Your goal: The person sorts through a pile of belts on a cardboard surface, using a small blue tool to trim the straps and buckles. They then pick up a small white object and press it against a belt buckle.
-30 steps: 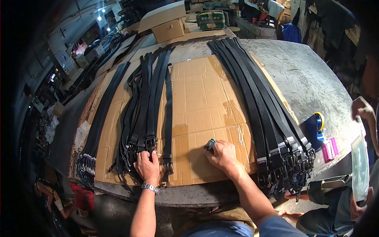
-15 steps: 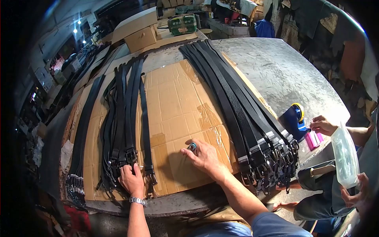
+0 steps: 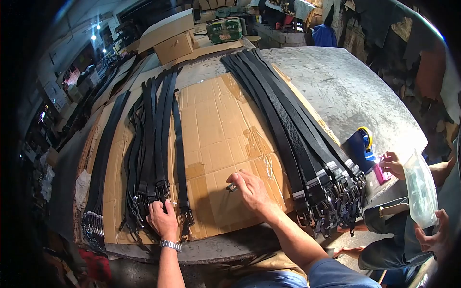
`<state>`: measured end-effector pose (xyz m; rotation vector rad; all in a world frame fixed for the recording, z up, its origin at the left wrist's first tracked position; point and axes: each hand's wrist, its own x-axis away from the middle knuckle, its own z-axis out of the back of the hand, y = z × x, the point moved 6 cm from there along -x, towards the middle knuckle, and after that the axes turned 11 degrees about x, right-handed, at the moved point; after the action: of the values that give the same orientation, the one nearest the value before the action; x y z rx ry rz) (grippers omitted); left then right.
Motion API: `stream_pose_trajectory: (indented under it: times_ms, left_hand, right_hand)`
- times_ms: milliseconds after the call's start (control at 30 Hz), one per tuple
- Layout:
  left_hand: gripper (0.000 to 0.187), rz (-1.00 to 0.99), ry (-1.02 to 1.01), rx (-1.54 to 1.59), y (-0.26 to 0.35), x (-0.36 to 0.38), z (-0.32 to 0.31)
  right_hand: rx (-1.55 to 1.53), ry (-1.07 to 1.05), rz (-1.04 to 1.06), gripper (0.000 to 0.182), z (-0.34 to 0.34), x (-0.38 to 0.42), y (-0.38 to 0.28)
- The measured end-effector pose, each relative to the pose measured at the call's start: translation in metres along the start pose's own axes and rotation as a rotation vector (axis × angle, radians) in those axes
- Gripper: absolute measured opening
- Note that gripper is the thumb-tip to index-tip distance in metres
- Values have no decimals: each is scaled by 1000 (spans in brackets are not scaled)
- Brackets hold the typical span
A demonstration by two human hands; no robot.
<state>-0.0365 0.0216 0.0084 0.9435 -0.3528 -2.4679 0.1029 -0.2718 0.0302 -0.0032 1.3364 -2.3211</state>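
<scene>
Black belts (image 3: 163, 139), left hand (image 3: 163, 221) at dark buckle (image 3: 162, 190), grip unclear, right hand (image 3: 253, 193) with small object (image 3: 232, 187) in pinch

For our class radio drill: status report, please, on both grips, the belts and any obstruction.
Left grip at a belt buckle; right grip over cardboard, holding a small object. Black belts laid out in bunches. One separate belt lies between the grips.

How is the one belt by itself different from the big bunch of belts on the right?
The lone belt is just one strap, while the bunch has many, overlapping. The bunch has pale bands near its buckles; the lone belt shows none. Both are black, with buckles at the near end.
</scene>
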Motion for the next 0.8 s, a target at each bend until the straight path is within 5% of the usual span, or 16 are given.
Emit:
stream_pose_trajectory:
  times_ms: [800]
  left_hand:
    - [31,0,8,13,4,0,4]
  right_hand:
    - [-71,-135,-175,68,-10,-2,12]
